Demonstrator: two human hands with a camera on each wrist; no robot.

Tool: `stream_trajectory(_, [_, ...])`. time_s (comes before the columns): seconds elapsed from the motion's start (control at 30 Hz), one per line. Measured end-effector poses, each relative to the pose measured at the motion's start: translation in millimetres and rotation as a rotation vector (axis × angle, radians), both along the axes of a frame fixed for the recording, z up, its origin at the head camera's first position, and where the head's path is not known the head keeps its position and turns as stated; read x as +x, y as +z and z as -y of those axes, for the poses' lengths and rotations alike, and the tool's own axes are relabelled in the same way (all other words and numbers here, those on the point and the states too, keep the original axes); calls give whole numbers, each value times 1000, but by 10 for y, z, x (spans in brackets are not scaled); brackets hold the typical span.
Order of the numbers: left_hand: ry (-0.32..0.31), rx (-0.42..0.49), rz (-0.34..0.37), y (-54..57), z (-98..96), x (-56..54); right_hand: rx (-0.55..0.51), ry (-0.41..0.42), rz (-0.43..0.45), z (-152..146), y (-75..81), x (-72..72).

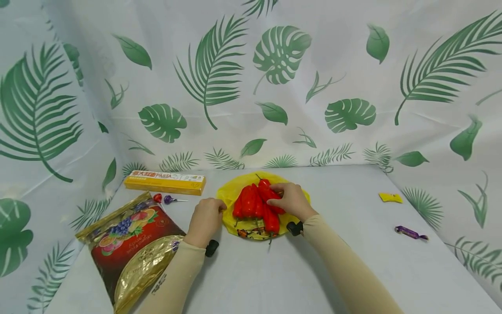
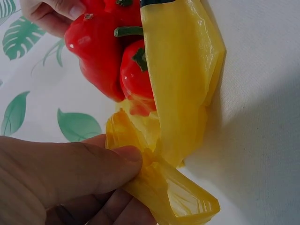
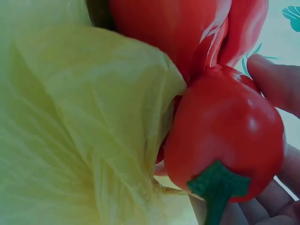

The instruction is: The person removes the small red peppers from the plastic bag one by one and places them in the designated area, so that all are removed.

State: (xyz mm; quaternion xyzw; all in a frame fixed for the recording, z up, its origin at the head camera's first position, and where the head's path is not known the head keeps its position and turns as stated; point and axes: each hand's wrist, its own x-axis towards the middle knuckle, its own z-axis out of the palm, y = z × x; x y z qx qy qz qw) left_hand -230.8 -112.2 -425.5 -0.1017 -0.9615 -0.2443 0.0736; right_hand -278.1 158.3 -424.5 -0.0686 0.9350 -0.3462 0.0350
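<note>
Several red peppers (image 1: pixel 249 201) with green stems lie on a thin yellow plastic bag (image 1: pixel 226 192) in the middle of the table. My left hand (image 1: pixel 205 221) is at the bag's left edge, and the left wrist view shows its thumb and fingers pinching a crumpled fold of the bag (image 2: pixel 180 112). At the right side of the pile, my right hand (image 1: pixel 293 201) grips one red pepper (image 3: pixel 225 133), thumb on one side and fingers on the other. That pepper's green stem points toward the bottom of the right wrist view, beside the yellow plastic.
A yellow pasta box (image 1: pixel 165 183) lies at the back left, near a red lollipop (image 1: pixel 157 198) and a purple lollipop (image 1: pixel 168 199). The large candy bag (image 1: pixel 129 248) is partly under my left forearm. On the right are a yellow packet (image 1: pixel 390 198) and a purple-wrapped candy (image 1: pixel 411 233).
</note>
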Motion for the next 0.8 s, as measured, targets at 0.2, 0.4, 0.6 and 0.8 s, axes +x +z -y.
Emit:
stream_trajectory(0.2, [11, 7, 22, 3, 7, 0, 19, -5, 8, 34, -3, -20])
stream_trajectory(0.4, [4, 1, -4, -14, 13, 2, 14, -36, 20, 116, -6, -68])
stream_trajectory(0.6, [11, 5, -15, -37, 24, 3, 15, -45, 34, 184, 6, -107])
stream_trajectory(0.8, [8, -2, -38, -31, 29, 11, 23, -50, 36, 209, 12, -113])
